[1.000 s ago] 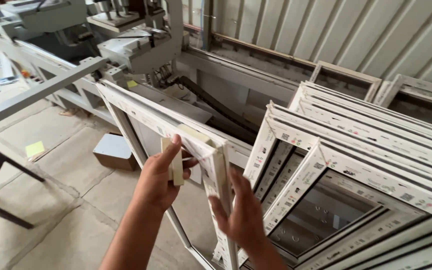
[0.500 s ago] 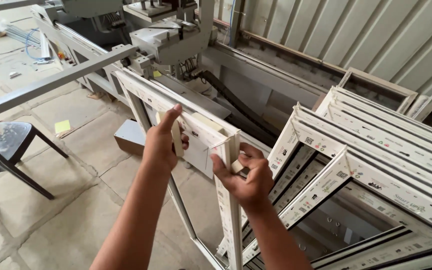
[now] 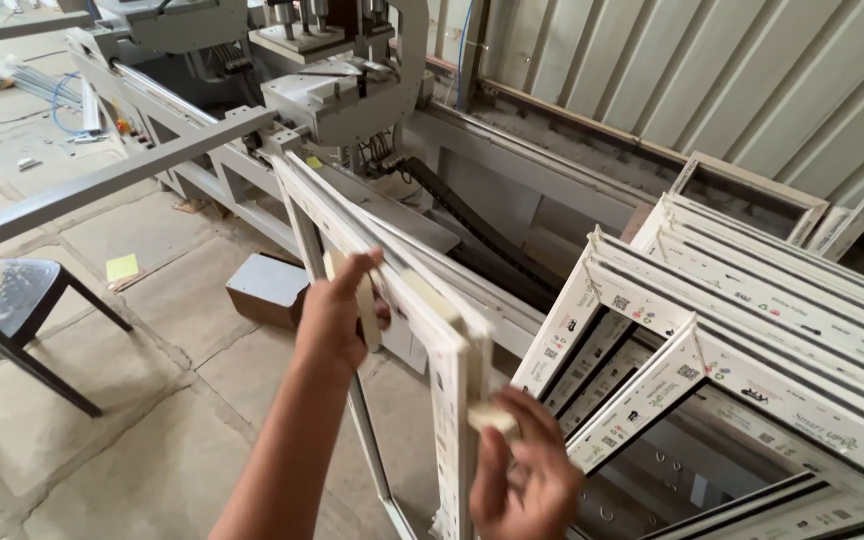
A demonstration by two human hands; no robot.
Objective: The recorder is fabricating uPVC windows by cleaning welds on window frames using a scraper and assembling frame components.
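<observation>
I hold a white plastic window frame (image 3: 449, 380) upright in front of me, its top bar running back toward a grey machine. My left hand (image 3: 337, 315) grips the top bar from the left and also clasps a small beige flat tool (image 3: 364, 310). My right hand (image 3: 524, 478) is lower, at the frame's near corner post, pinching a small cream-coloured piece (image 3: 492, 417) against it.
Several finished white window frames (image 3: 742, 330) lean stacked at the right against a corrugated metal wall. A grey welding machine (image 3: 337, 85) with a long rail stands behind. A dark chair (image 3: 12, 300), a small cardboard box (image 3: 267, 290) and a yellow note lie on the concrete floor at left.
The view has swung left and down. My right hand has dropped lower on the frame's corner post, now holding a cream piece. My left hand stays on the top bar.
</observation>
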